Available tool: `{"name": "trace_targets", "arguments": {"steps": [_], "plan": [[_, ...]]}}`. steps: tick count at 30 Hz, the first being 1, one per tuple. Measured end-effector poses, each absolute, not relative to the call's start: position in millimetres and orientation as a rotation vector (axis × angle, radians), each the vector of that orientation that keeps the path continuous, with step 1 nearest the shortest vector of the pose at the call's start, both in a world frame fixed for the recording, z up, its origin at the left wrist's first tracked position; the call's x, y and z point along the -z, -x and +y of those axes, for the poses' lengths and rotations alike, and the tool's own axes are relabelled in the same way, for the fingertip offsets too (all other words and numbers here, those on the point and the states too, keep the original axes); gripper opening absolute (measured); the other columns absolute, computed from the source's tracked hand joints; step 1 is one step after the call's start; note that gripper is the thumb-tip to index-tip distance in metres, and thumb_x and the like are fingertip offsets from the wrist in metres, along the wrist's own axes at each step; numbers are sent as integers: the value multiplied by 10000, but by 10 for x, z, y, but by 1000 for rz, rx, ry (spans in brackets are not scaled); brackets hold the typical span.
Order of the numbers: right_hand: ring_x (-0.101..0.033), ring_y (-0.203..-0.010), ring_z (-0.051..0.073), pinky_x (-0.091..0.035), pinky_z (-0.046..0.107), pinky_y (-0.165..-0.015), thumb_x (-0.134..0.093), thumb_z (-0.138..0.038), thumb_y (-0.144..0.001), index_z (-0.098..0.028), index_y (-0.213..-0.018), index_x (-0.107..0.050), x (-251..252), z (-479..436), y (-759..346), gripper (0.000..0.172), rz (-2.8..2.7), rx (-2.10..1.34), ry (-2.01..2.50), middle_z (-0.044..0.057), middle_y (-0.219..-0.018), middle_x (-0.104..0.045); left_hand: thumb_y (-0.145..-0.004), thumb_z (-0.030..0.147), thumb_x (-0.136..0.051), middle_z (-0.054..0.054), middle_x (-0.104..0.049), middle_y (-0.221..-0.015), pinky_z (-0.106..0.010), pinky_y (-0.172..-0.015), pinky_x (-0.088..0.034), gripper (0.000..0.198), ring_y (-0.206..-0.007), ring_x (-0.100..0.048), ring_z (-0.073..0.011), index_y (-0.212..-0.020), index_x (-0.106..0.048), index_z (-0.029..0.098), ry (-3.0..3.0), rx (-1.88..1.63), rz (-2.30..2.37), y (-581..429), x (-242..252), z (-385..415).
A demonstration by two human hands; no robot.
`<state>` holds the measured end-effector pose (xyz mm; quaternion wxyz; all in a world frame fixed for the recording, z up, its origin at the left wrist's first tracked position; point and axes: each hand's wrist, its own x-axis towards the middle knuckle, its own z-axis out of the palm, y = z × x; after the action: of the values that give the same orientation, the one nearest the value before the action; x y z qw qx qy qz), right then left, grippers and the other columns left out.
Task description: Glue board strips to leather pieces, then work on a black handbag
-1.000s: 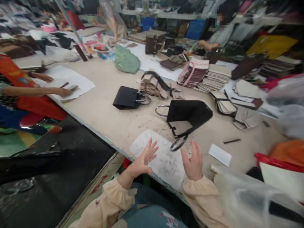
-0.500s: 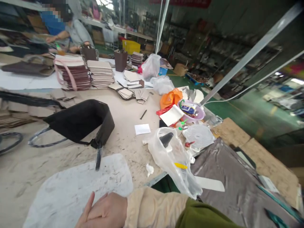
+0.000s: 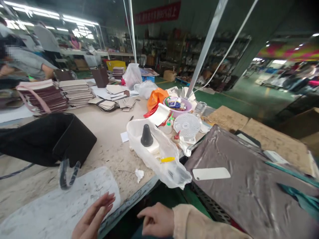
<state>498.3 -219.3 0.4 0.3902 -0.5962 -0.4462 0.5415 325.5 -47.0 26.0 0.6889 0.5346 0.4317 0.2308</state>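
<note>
My left hand (image 3: 96, 215) is over the near edge of the table, its fingers stretched out and nothing in them. Beside it, past the table edge, my right hand (image 3: 158, 219) is loosely curled, with the index finger pointing left and apart from the others; it holds nothing visible. Under and left of my left hand lies a smudged white sheet (image 3: 62, 205). A black bag (image 3: 77, 136) with a plastic-wrapped handle (image 3: 67, 176) stands behind the sheet. In front of my right hand, a clear plastic bag (image 3: 174, 177) holds a dark cone-shaped object (image 3: 147, 136) and a yellow-handled tool (image 3: 167, 159).
Stacks of bag panels (image 3: 76, 93) stand at the back left, near a co-worker (image 3: 30, 63). A small white fan (image 3: 187, 126) and a purple basket (image 3: 186, 108) sit at the table's right. A grey-brown covered surface (image 3: 239, 199) with a white strip (image 3: 211, 173) lies to the right.
The view has swung right, so the black bag sits further left. My hands, earlier close together over the white sheet, are now apart, with the right one past the table edge.
</note>
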Motion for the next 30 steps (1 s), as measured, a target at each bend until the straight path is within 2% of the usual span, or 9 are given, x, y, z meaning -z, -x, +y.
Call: {"name": "trace_targets", "arguments": {"steps": [3, 6, 11, 13, 17, 20, 24, 27, 30], "plan": [[-617, -589, 139, -500, 232, -594, -634, -225, -694, -201, -988, -688, 78, -2716, -5283, 300, -977, -1032, 1777, -8, -661, -674, -676, 521, -670, -83, -653, -1137, -520, -1028, -392, 489, -1134, -549, -335, -1065, -645, 226, -1264, -509, 920, -3552, -377, -751], [-601, -578, 144, -507, 258, -572, -561, -186, -729, -199, -978, -656, 42, -3065, -5583, 267, -769, -672, 1883, -9, -663, -650, -724, 507, -636, -102, -605, -1215, -507, -1024, -398, 505, -1168, -524, -318, -1126, -602, 203, -1369, -500, 880, -3764, -464, -916], [-595, -714, 146, -556, 306, -637, -651, -221, -701, -231, -1362, -366, -161, -3228, -5847, 721, -731, -208, 1803, 68, -1035, -581, -788, 449, -597, -85, -402, -1426, -479, -1085, -298, 602, -1309, -368, -276, -1331, -412, 267, -1589, -782, 863, -4197, -731, -549], [-592, -797, 162, -560, 302, -628, -696, -241, -682, -242, -1388, -331, -268, -3174, -5886, 794, -798, -73, 1767, 119, -1198, -489, -815, 460, -559, -75, -309, -1481, -447, -1099, -277, 643, -1347, -301, -264, -1388, -323, 290, -1674, -900, 830, -4475, -938, -298], [-599, -834, 167, -547, 293, -654, -593, -213, -792, -219, -985, -633, -534, -2983, -6040, 197, -974, 64, 1708, 114, -1173, -508, -789, 502, -568, -111, -349, -1455, -378, -1052, -345, 703, -1315, -357, -257, -1394, -327, 235, -1854, -854, 792, -5060, -1357, 43], [-606, -873, 182, -532, 301, -722, -539, -222, -841, -208, -870, -626, -775, -2804, -6251, 93, -1064, 94, 1650, 82, -965, -606, -728, 513, -611, -106, -640, -1119, -312, -838, -477, 572, -1007, -592, -230, -1169, -575, 152, -1927, -784, 841, -5366, -1533, 99], [-611, -729, 160, -517, 283, -665, -610, -321, -806, -212, -1190, -535, -1148, -2439, -6549, 406, -1139, 59, 1645, 42, -847, -619, -727, 506, -580, -14, -640, -689, -242, -573, -429, 398, -623, -554, -147, -860, -674, 143, -2010, -761, 887, -5557, -1619, 7], [-589, -596, 134, -493, 273, -631, -653, -324, -767, -209, -1418, -295, -1431, -2037, -6741, 751, -1308, -1, 1687, 18, -820, -630, -737, 445, -573, -12, -627, -698, -239, -587, -409, 313, -617, -525, -131, -768, -672, 150, -2172, -770, 738, -5624, -1668, -85], [-607, -642, 153, -469, 269, -649, -692, -312, -725, -199, -1448, -235, -1652, -1616, -6895, 863, -1546, -57, 1786, 17, -811, -651, -739, 398, -563, -28, -631, -727, -245, -606, -414, 276, -637, -527, -133, -753, -669, 143, -2279, -759, 590, -5659, -1714, -135]]}}
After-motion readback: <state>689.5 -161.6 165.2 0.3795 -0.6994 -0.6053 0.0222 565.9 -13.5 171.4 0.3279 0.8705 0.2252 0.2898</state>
